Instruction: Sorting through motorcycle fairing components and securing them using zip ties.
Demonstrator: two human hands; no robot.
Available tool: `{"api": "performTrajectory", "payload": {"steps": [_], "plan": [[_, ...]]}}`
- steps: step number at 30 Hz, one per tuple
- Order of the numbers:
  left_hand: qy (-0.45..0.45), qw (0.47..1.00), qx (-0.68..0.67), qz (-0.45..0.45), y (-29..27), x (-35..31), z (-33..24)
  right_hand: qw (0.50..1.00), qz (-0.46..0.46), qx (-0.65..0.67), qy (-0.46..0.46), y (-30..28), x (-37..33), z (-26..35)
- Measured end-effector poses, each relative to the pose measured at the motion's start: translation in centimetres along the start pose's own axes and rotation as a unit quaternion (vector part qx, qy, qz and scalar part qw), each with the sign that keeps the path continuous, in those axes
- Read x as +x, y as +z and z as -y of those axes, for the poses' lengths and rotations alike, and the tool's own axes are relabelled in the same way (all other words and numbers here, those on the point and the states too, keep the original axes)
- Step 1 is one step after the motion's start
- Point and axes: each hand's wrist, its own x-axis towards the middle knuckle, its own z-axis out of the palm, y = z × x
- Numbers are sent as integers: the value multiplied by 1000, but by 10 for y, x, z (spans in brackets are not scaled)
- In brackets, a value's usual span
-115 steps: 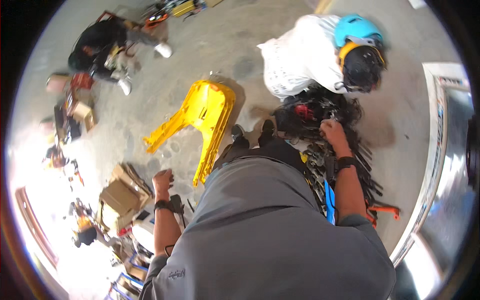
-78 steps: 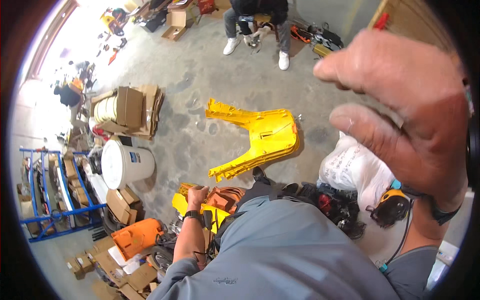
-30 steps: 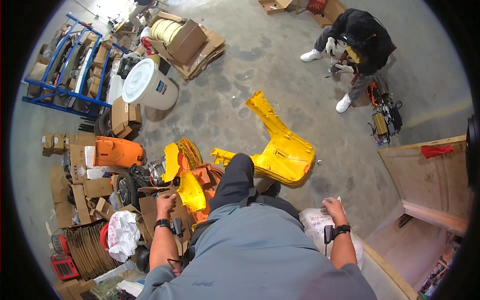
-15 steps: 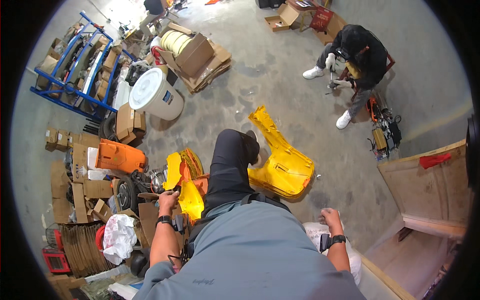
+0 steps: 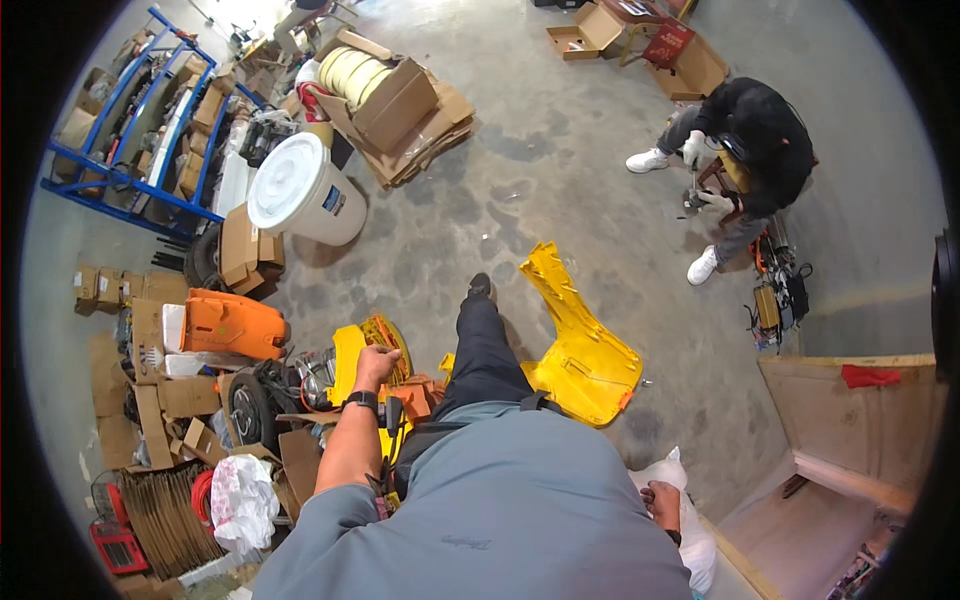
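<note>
My left hand (image 5: pixel 376 367) is raised ahead of my body, its fingers curled into a loose fist with nothing seen in them. Close behind it lie yellow curved panels (image 5: pixel 346 362) and orange pieces (image 5: pixel 420 392), which it does not visibly grip. Low at my right side, my right hand (image 5: pixel 662 503) is also curled closed, in front of a white sack (image 5: pixel 700 545); no object shows in it. On the floor just right of my outstretched leg (image 5: pixel 487 350) lies a large yellow moulded body panel (image 5: pixel 590 370).
A person in black with white gloves (image 5: pixel 760 140) sits at the right, handling a small part. At the left stand a white lidded bucket (image 5: pixel 292 185), an orange shell (image 5: pixel 235 325), a wheel (image 5: pixel 250 410) and cardboard. A wooden-edged panel (image 5: pixel 850 410) stands at the right.
My stepping leg has straightened forward. The left hand has swung up and rightward; the right hand has dropped back toward my side. The seated person's gloves have shifted slightly.
</note>
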Motion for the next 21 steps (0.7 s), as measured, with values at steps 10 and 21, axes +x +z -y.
{"api": "performTrajectory", "payload": {"steps": [10, 21], "plan": [[-100, 992, 6, 82, -1, 262, 29, 984, -67, -122, 108, 198, -3, 202], [-260, 962, -81, -28, -176, 223, -16, 947, 49, -308, -73, 386, 64, 449]]}}
